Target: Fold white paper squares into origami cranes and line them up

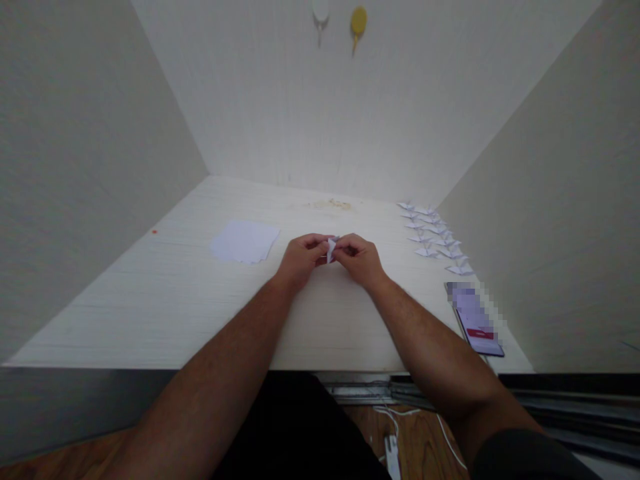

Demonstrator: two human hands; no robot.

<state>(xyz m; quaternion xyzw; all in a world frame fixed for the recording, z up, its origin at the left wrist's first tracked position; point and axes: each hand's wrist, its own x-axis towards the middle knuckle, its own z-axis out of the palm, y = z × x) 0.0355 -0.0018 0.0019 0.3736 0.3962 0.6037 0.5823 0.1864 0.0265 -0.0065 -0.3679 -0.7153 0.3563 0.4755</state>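
Note:
Both hands meet over the middle of the white table (330, 320), pinching one small folded piece of white paper (331, 249). My left hand (303, 259) has its thumb and fingers closed on the paper's left side. On the other side, my right hand (361, 259) grips it between thumb and fingertips. The fingers cover much of the paper, so its full shape is hidden. To the left lies a loose stack of white paper sheets (245, 241). Folded white paper cranes (425, 239), several of them, stand in rows at the right.
A phone (475, 320) with a lit screen lies near the right edge, beside my right forearm. Walls enclose the table on three sides. A white hook (321, 12) and a yellow hook (359, 21) are on the back wall. Below, a power strip (392, 457) rests on the wooden floor.

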